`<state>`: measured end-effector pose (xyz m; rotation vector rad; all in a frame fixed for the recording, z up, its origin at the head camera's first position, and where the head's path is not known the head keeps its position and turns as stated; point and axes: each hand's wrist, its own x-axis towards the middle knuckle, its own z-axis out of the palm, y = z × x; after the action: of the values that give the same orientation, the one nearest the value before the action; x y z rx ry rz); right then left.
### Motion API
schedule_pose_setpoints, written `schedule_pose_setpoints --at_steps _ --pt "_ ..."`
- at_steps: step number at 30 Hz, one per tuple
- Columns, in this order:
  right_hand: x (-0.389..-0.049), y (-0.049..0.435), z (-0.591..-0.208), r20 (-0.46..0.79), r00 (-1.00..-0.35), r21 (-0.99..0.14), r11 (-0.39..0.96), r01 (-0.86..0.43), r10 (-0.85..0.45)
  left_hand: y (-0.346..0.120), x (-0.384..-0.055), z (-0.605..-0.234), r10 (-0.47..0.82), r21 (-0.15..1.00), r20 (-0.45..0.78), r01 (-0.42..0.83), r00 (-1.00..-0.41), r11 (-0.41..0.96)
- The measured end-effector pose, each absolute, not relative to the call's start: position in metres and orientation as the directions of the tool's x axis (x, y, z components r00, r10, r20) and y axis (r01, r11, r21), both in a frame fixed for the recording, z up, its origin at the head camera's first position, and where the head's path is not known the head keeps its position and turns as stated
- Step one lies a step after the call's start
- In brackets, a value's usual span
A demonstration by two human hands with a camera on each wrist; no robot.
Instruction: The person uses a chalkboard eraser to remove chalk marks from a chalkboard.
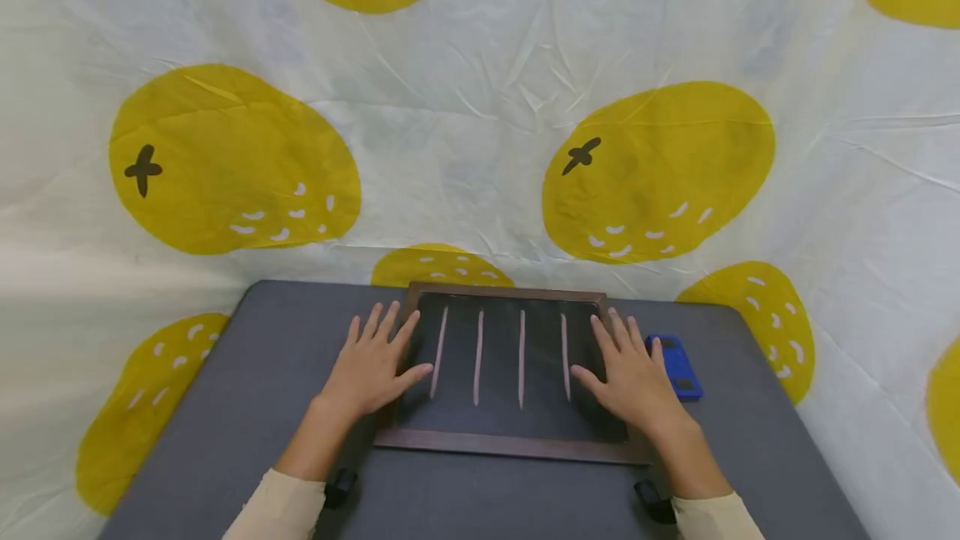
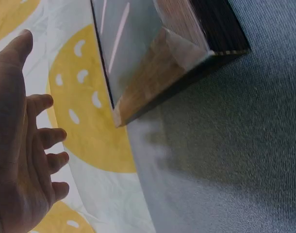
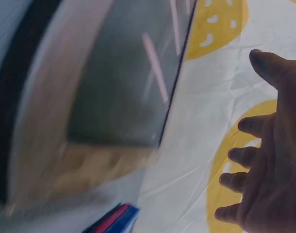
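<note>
**Left hand and right hand spread above a framed blackboard**

Nearest, cream sleeves are seen, with small black devices by the wrists. Both hands are fully opened, palms down, fingers parted; nothing is gripped by either. Between and beneath them, the blackboard is laid flat on the grey table, its side edges partly hidden. The dark panel is bordered by a brown frame and marked with four pale pink lines, roughly parallel. Just beside it, partly covered by the right hand, a blue block is set; dark patches are shown on top. Whether anything is contained inside cannot be told. Beyond, white cloth is printed with yellow fruit shapes.
</note>
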<state>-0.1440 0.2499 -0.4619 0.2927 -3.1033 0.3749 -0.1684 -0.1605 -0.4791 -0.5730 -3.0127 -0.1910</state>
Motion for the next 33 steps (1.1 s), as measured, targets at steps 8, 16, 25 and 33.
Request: schedule_pose_setpoints --at_steps 8,16,25,33 --pt "-0.145 0.281 -0.471 0.073 -0.983 -0.188 0.966 -0.179 -0.168 -0.169 -0.173 -0.480 0.386 0.134 0.094 0.396 -0.918 0.909" --pt "-0.149 0.312 -0.474 0.144 -0.974 -0.207 0.957 -0.204 -0.177 -0.181 -0.179 -0.493 0.398 0.147 0.071 0.404 -0.915 0.903" --pt "-0.154 0.342 -0.488 0.247 -0.950 -0.209 0.947 -0.246 -0.192 -0.193 -0.183 -0.503 0.438 0.142 0.080 0.445 -0.895 0.884" --pt "-0.160 0.360 -0.501 0.126 -0.983 -0.246 0.955 -0.165 -0.137 -0.201 -0.187 -0.512 0.481 0.139 0.068 0.486 -0.874 0.863"
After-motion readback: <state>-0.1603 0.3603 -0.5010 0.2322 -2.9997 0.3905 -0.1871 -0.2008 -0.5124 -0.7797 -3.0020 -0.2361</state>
